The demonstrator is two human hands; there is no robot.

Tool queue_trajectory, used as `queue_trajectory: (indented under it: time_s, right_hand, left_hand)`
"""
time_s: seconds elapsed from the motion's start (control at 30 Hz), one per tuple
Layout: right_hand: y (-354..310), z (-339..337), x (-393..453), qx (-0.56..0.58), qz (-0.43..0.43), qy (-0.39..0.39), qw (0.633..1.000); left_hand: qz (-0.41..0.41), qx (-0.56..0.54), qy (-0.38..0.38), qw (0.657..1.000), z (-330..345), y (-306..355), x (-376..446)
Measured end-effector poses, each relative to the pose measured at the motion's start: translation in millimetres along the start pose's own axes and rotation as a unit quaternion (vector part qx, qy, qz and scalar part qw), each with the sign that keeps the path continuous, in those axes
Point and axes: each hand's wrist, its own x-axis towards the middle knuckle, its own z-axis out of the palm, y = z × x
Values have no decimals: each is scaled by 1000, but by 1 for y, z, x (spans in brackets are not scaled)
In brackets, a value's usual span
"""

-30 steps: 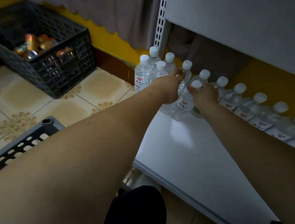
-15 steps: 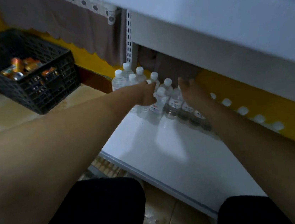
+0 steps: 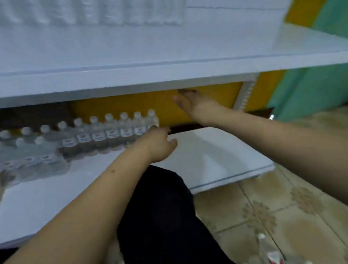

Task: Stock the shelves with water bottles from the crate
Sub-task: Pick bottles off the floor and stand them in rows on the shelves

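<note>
A row of clear water bottles (image 3: pixel 105 131) with white caps and red labels stands along the back of the white bottom shelf (image 3: pixel 205 161), with a second row in front at the left. My left hand (image 3: pixel 159 143) rests at the right end of the row, fingers loosely curled, holding nothing. Further right, my right hand (image 3: pixel 196 105) is raised under the upper shelf, fingers spread and empty. More bottles (image 3: pixel 272 258) lie on the floor at the bottom right. No crate shows in this view.
The upper shelf (image 3: pixel 161 72) overhangs the hands and carries packed bottles (image 3: pixel 131 7) at its back. A yellow and green wall lies behind and to the right. My dark trouser knee (image 3: pixel 164 220) is in front of the shelf on the tiled floor (image 3: pixel 287 205).
The view has swung right, so the black crate of cans is out of sight. Both hands have left the bottles at the left end and moved to the row's right end.
</note>
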Motion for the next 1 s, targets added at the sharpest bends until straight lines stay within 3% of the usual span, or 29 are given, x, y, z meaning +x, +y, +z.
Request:
queue_trajectory:
  time_s: [0.17, 0.33, 0.53, 0.63, 0.8, 0.93, 1.0]
  right_hand:
    - [119, -38, -135, 36, 130, 43, 990]
    - [194, -45, -271, 84, 275, 78, 955]
    - [244, 18, -438, 121, 488, 91, 859]
    - [251, 76, -514, 123, 579, 17, 805]
    - [237, 148, -610, 131, 668, -123, 722]
    - [217, 195, -663, 171, 703, -234, 650]
    - [209, 209, -679, 179, 712, -255, 629]
  left_hand:
    - [105, 60, -109, 987, 85, 118, -15]
    - [197, 94, -209, 953, 164, 218, -47]
    - [223, 204, -317, 899, 257, 284, -91]
    - [246, 227, -361, 871, 302, 292, -117]
    - [219, 239, -548, 771, 345, 291, -139]
    - [248, 183, -505, 806, 365, 299, -128]
    - [245, 158, -497, 817, 373, 299, -122]
